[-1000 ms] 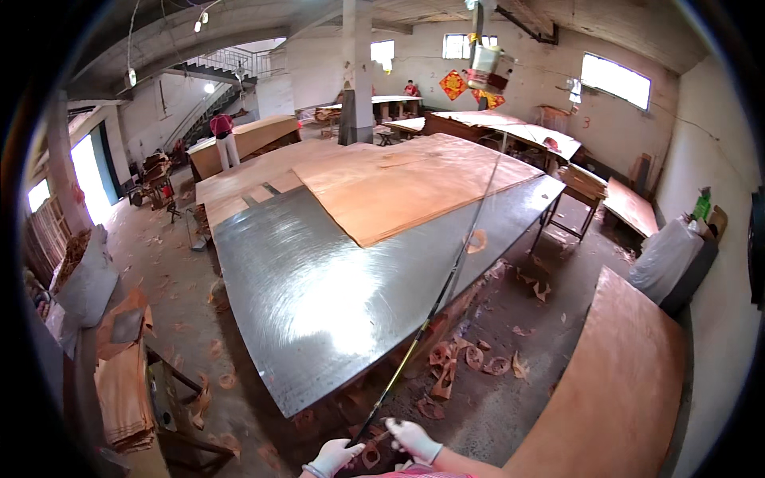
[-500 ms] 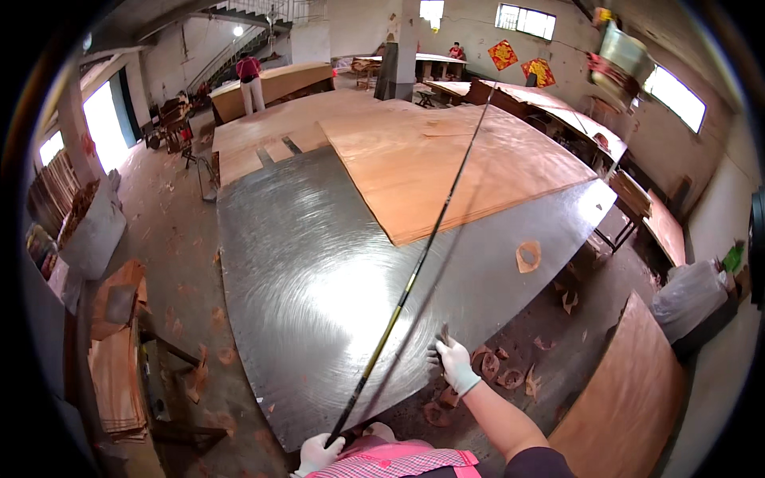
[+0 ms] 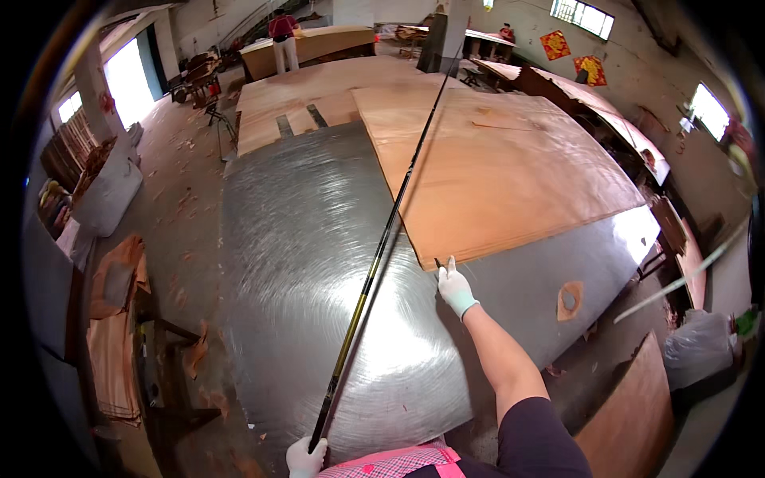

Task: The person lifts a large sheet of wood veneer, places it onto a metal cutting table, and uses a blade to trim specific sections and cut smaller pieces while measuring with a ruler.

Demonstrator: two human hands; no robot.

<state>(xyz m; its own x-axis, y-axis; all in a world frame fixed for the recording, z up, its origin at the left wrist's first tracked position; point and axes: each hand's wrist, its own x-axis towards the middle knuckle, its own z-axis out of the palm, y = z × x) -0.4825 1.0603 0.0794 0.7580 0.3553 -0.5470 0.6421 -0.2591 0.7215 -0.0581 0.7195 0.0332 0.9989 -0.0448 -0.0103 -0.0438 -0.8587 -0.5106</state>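
Observation:
My left hand (image 3: 306, 458), in a white glove, is wrapped round the lower end of a long, thin dark pole (image 3: 373, 272) with a yellowish section. The pole slants up and away over the metal-covered table (image 3: 291, 215), its far end over the wood veneer. My gloved right hand (image 3: 454, 288) is stretched forward, closed on a small dark tool (image 3: 438, 264) whose kind I cannot make out. It is at the near corner of the stacked orange-brown veneer sheets (image 3: 510, 167); whether it touches them is unclear.
A veneer scrap with a dark hole (image 3: 570, 301) lies on the metal at right. Veneer pieces (image 3: 115, 366) are piled at lower left, and a large sheet (image 3: 633, 406) leans at lower right. A person (image 3: 284, 40) stands at a far table; another (image 3: 506, 33) is further back.
My right hand has reached forward from the table's near edge to the veneer corner. The pole's far end has swung left in the view, and the whole view has shifted.

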